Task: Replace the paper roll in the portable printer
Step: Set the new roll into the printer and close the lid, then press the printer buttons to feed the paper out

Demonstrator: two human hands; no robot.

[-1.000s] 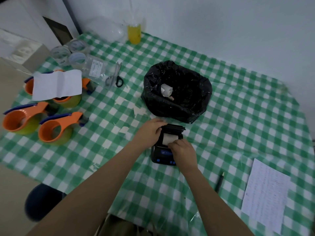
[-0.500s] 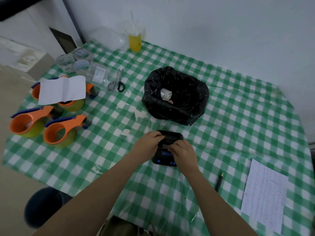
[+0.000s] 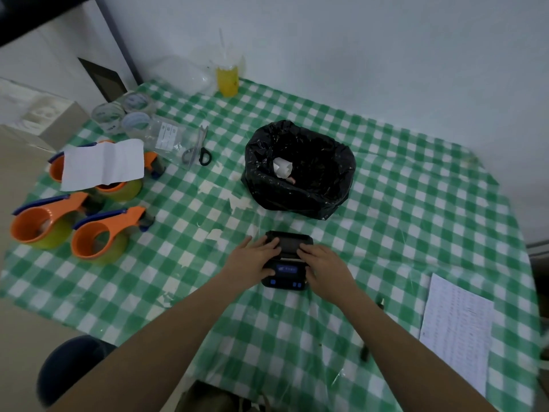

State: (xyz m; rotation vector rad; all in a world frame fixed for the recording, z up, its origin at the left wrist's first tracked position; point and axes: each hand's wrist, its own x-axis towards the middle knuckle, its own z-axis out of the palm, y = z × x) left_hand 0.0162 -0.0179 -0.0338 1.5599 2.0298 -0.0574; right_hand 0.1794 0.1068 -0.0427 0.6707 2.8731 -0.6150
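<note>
Both hands rested on the portable printer [image 3: 287,260], which lay flat on the green-checked worktop [image 3: 416,221] directly in front of the person, its long axis running away from them toward the black bin bag [image 3: 300,171]. The left hand [image 3: 252,263] covered the printer's left flank with its fingers spread flat across the far lid; the right hand [image 3: 322,264] mirrored it on the right flank, fingers likewise flattened on the lid. Neither hand gripped anything; each pressed palm-down with fingers extended. The lid appeared to sit down over the paper bay, and a thin pale strip [image 3: 289,259], probably the paper's leading edge, showed at the seam between lid and the lit control panel [image 3: 285,269] on the near half.

Judged from this, the roll was in place and the step in hand was pressing the lid until it latched. What mattered for the next move was that the lid lay on the far side of the seam, under both sets of fingertips, while the panel and its buttons lay nearer the wrists; both hands were equally near, one per side, so pressure could fall evenly. Uneven pressing could leave one corner unlatched or pinch the strip askew.

A crumpled white scrap [image 3: 282,168], possibly the spent roll or its core, sat inside the bin bag, well apart from the printer. Three orange tape dispensers [image 3: 101,233] and scissors [image 3: 197,150] lay off to the left, and a printed sheet [image 3: 457,328] to the right.
</note>
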